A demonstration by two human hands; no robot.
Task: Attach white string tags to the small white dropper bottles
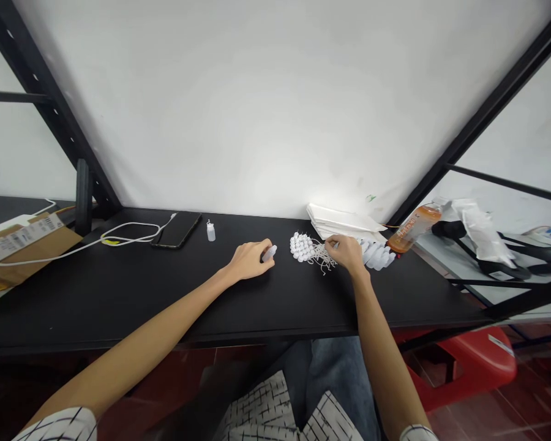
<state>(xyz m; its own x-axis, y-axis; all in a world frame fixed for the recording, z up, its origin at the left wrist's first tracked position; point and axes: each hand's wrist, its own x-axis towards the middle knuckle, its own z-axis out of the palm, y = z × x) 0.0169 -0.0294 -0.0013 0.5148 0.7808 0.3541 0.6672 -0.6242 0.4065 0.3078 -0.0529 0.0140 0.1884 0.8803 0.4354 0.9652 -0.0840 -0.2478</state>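
Observation:
My left hand [253,260] is closed around a small white bottle [269,253] above the middle of the black table [257,306]. My right hand [344,251] has its fingers pinched over a bundle of thin white strings [324,256]; what lies between the fingertips is too small to tell. Left of that hand sits a cluster of round white caps [302,246]. Several translucent white bottles [377,255] lie to its right, partly behind it. Another small bottle with a cap and loop [211,231] stands upright toward the left rear.
A black phone [177,229] and a white cable [133,237] lie at the left, near a cardboard box [27,251]. White packets [344,223] are stacked by the wall. An orange drink bottle [414,228] leans at the right, beside the black frame.

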